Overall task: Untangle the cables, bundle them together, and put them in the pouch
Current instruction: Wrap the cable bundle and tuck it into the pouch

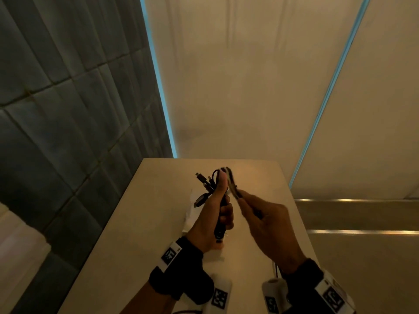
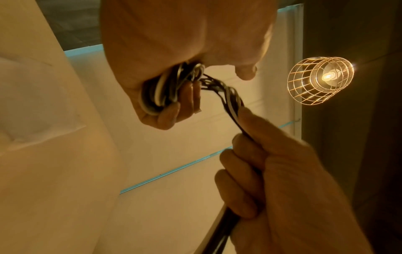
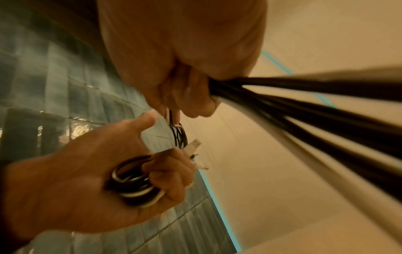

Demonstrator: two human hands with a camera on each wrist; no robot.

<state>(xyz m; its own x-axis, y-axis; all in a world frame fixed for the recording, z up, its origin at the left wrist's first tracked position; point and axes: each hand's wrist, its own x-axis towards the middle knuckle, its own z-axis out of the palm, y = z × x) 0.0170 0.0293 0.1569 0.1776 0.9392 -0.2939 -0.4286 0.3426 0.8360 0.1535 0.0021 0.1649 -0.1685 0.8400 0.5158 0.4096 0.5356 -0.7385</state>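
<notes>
My left hand [image 1: 217,209] is raised over the table, fingers curled round a coil of black and white cables [image 1: 219,233] with the thumb upright. Several plug ends [image 1: 201,177] stick out past that thumb. My right hand [image 1: 260,216] grips the loose strands [image 1: 233,186] that run out of the coil. In the left wrist view the coil [image 2: 156,92] fills the left hand [image 2: 174,51], and the right hand [image 2: 272,171] clasps the twisted strands [image 2: 230,98]. The right wrist view shows the coil [image 3: 135,180] and white plugs [image 3: 193,146]. A white flat thing [image 1: 190,214], perhaps the pouch, lies under the left hand.
The pale table [image 1: 147,234] is narrow. A dark tiled wall [image 1: 68,109] stands to its left and a lower floor with lit steps [image 1: 362,232] to its right. A caged lamp [image 2: 319,80] glows in the left wrist view.
</notes>
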